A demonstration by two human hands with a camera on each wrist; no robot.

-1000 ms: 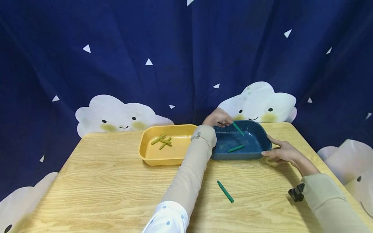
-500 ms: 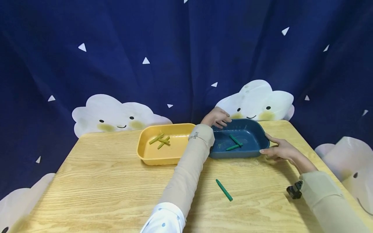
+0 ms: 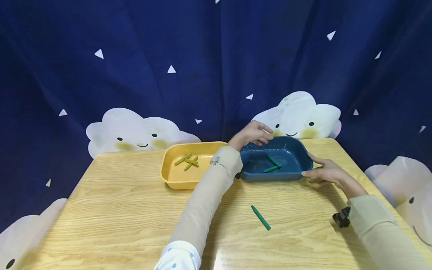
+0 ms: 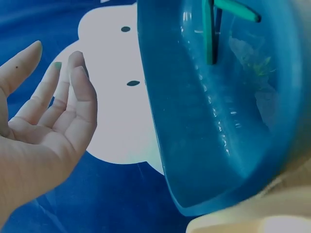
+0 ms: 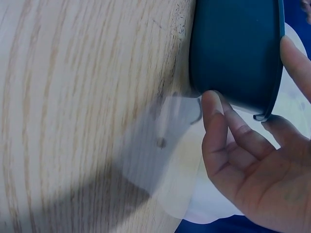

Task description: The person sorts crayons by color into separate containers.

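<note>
My left hand (image 3: 254, 132) hovers over the back left corner of the blue tub (image 3: 270, 177) with nothing in it. In the left wrist view its fingers (image 4: 85, 92) are spread and loosely bent, apart from the tub wall. My right hand (image 3: 325, 174) holds the tub's right end. Seen from the right wrist, some of its fingers lie along the rim and others press low on the wall. Inside the tub, two green crayons (image 4: 209, 34) lie crossed. Another green crayon (image 3: 261, 217) lies on the table in front.
To the left stands a yellow tub (image 3: 182, 185) with several yellow crayons (image 3: 183, 159) inside, partly behind my left sleeve (image 3: 199, 210). The wooden table (image 3: 128, 217) ends at a dark blue curtain (image 3: 189, 93). A small black camera (image 3: 342, 217) hangs at my right cuff.
My left hand let go of a green crayon, which dropped across the other one in the blue tub. That hand has since lifted slightly; the right hand stays on the tub.
</note>
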